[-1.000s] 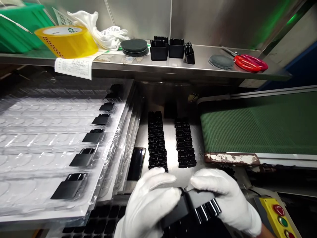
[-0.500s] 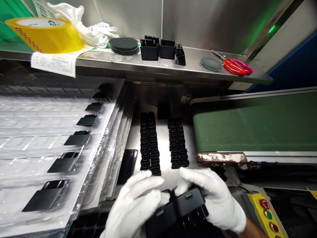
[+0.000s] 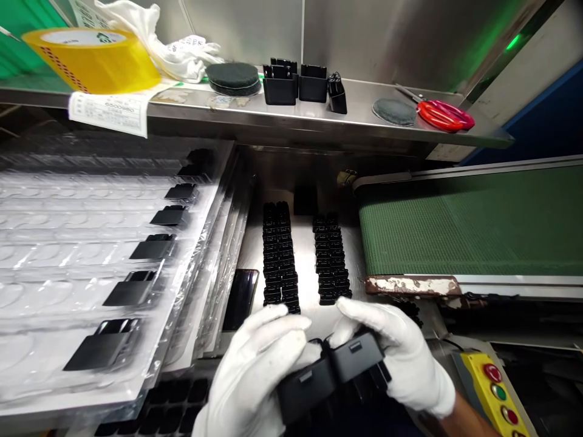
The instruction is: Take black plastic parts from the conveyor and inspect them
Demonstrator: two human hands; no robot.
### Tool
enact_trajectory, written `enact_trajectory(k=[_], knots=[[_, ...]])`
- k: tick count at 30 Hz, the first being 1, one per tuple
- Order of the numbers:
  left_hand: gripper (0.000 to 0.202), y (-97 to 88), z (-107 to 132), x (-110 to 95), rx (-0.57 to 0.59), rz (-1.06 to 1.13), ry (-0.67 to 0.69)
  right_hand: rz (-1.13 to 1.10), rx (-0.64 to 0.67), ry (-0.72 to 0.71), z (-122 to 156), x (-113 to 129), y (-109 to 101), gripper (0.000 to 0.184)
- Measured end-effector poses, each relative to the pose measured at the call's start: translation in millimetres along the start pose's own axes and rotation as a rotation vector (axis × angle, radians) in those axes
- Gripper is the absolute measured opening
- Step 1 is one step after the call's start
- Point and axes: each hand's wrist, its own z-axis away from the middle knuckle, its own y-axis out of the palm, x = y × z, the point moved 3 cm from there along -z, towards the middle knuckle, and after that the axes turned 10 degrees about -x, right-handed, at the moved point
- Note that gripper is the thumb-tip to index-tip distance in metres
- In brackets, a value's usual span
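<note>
Both my hands wear white gloves and meet at the bottom middle. My left hand (image 3: 255, 370) is closed round a black plastic housing (image 3: 304, 385). My right hand (image 3: 401, 358) grips a second black housing (image 3: 357, 357), and the two parts touch end to end. Just beyond my fingers, two rows of small black clips (image 3: 279, 255) lie on the steel bench (image 3: 303, 267). To the left, a clear blister tray (image 3: 68, 267) holds a column of black housings (image 3: 130, 294) along its right edge.
A steel shelf (image 3: 273, 118) above carries yellow tape (image 3: 91, 57), white gloves, dark round pads, black housings (image 3: 296, 82) and red scissors (image 3: 444, 115). A green conveyor belt (image 3: 473, 221) runs on the right. A yellow button box (image 3: 494, 388) sits at the lower right. A dark phone (image 3: 240, 298) lies beside the tray.
My hands turned the two black housings so their closed faces show, keeping them pressed together. The view shifted slightly.
</note>
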Motion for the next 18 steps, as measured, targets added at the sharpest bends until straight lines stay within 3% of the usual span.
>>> enact_trajectory(k=[3,5,7,9,11,13,15,18], knots=[[0.081,-0.1,1.2,-3.3,0.043,0.041,0.169,0.017,-0.018,0.032,3.5,-3.3,-1.6,0.066],[0.082,-1.1,0.1,-4.5,0.067,0.056,0.191,0.034,-0.018,-0.016,3.1,-2.0,-2.9,0.062],[0.070,-0.7,-3.1,-6.0,0.106,0.113,0.162,0.060,0.012,-0.058,0.9,1.9,-4.1,0.058],[0.054,2.8,-7.2,-2.6,0.184,0.205,-0.084,0.144,0.060,0.040,-1.9,4.2,-5.4,0.054],[0.041,8.7,-6.0,6.1,0.270,0.301,-0.554,0.210,0.112,0.301,-2.1,2.3,-6.4,0.042],[0.026,14.4,1.9,11.2,0.335,0.436,-0.964,0.129,0.138,0.576,1.7,-1.4,-5.0,0.029],[0.010,19.0,10.4,11.3,0.370,0.633,-1.162,-0.062,0.127,0.709,5.5,-4.5,-0.4,0.030],[0.023,21.4,24.0,12.0,0.293,0.874,-1.324,-0.221,0.067,0.767,10.1,-10.9,6.6,0.041]])
